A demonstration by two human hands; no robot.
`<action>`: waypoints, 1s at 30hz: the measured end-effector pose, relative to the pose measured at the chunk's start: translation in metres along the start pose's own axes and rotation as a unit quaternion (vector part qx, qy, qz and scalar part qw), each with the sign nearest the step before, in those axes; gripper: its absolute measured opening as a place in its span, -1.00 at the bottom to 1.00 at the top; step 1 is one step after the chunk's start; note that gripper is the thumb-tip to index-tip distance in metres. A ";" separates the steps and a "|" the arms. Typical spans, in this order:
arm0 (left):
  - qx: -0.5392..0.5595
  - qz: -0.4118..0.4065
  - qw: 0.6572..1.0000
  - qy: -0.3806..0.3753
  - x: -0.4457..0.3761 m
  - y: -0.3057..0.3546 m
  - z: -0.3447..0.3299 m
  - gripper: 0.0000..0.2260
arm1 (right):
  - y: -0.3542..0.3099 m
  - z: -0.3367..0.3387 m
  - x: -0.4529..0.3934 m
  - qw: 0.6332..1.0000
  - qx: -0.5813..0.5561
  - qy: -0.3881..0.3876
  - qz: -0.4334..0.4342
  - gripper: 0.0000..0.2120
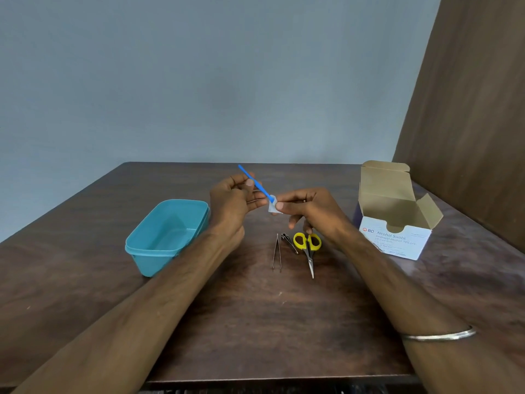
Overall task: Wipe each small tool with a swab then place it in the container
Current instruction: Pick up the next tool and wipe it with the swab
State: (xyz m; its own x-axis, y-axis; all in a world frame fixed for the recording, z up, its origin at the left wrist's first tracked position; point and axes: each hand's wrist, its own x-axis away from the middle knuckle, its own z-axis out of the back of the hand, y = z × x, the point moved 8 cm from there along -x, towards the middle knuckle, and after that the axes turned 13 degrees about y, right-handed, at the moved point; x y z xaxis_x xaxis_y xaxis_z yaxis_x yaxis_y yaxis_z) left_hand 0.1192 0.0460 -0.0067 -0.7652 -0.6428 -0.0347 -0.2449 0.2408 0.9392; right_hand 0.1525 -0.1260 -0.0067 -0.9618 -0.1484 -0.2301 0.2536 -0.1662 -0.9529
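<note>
The lower end of the blue tool is hidden inside the white swab, so its tip cannot be made out. The left hand grips the tool's slim, straight shaft between thumb and fingers; the shaft tilts up and away past the thumb. The right hand pinches the swab closed around the tool's lower end. Below the right hand, three tools lie on the wooden table: one pair of tweezers, one nail clipper, partly indistinct, and one pair of yellow-handled scissors. One empty teal container sits just left of the left wrist. One opened alcohol swab box stands right of the right hand.
</note>
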 end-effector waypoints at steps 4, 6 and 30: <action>-0.004 -0.013 1.000 -0.008 0.004 0.002 -0.003 -0.90 | -0.002 0.001 0.001 1.000 0.016 -0.004 0.013 -0.85; -0.011 -0.029 0.999 -0.016 0.006 0.003 -0.005 -0.89 | -0.003 0.002 0.001 0.999 0.023 0.002 0.022 -0.87; -0.051 -0.138 0.989 -0.034 0.017 0.019 -0.005 -0.90 | -0.009 0.002 0.002 0.996 0.070 0.002 0.063 -0.91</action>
State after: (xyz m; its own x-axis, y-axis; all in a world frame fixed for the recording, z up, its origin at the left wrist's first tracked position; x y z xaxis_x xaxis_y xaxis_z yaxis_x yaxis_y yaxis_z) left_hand 0.1043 0.0362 0.0120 -0.7170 -0.6221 -0.3145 -0.3921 -0.0131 0.9198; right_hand 0.1480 -0.1272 0.0021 -0.9220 -0.1736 -0.3461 0.3832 -0.2817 -0.8796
